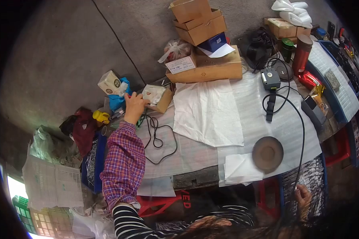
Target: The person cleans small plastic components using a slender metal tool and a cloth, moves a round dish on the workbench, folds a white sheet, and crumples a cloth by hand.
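My left hand (135,106), its arm in a plaid oversleeve, reaches to the far left of the table. Its fingers are bent around something small; a bit of red shows at the fingertips, but its kind is unclear. Close by on its right is an open cardboard box with white tissue (154,95). A blue plastic bag (117,100) and a cream box (109,82) stand on its left. At the lower right, my right hand (303,196) has curled fingers beside a black cable (303,137), above a tray of metal pieces (313,179). Whatever it may grip is hidden.
White sheeting (207,111) covers the table, with a brown round plate (267,154) and folded white sheets (239,168) near its front. Cardboard boxes (203,30) are stacked behind. A dark device (270,78), a red flask (302,53) and a looped cable (157,142) lie around.
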Demonstrator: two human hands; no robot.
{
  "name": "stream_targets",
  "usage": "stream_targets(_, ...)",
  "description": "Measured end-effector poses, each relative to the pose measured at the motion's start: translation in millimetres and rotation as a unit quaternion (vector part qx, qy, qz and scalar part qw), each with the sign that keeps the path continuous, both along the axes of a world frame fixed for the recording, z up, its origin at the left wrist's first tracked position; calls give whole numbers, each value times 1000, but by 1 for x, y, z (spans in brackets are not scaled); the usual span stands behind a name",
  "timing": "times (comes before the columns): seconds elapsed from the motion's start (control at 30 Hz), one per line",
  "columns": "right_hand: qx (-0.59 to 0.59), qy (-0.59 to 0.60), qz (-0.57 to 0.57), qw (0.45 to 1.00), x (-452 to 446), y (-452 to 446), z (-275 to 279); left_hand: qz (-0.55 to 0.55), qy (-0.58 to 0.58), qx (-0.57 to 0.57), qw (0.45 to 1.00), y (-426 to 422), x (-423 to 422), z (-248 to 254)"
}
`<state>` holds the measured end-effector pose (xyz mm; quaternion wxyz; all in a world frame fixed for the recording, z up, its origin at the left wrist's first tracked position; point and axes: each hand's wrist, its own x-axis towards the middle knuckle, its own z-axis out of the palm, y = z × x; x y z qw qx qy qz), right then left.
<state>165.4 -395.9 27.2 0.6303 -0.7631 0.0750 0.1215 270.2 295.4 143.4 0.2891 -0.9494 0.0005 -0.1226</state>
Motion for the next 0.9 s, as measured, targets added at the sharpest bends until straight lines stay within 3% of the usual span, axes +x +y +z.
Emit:
stream_targets(0.13,-16,-56,27,998,3,13,15,-70,-14,84,994,-10,18,-30)
stream_targets(0.17,-20,-56,31,998,3,13,16,-114,-33,44,992,-4,24,-34)
stream_targets(0.23,-35,-52,15,998,2,12,12,-66,2,18,998,1,28,-36)
stream_targets(0.37,-23,-26,-19,999,-2,7,13,-147,-65,38,986,-18,16,-32)
stream_targets(0.43,10,-26,-17,999,-4,9,13,-53,-60,82,993,-33,3,-41)
stream_targets(0.53,41,-23,-21,999,-7,9,15,0,-21,139,990,-29,1,-66)
stream_targets(0.7,20,-22,-12,999,-7,8,21,15,8,68,998,-27,14,-61)
stream_targets(0.73,22,-22,-15,999,-7,6,19,28,-13,97,995,22,33,-97)
stream_targets(0.9,-13,-50,-45,998,-6,-3,24,-72,-9,50,996,-17,98,-85)
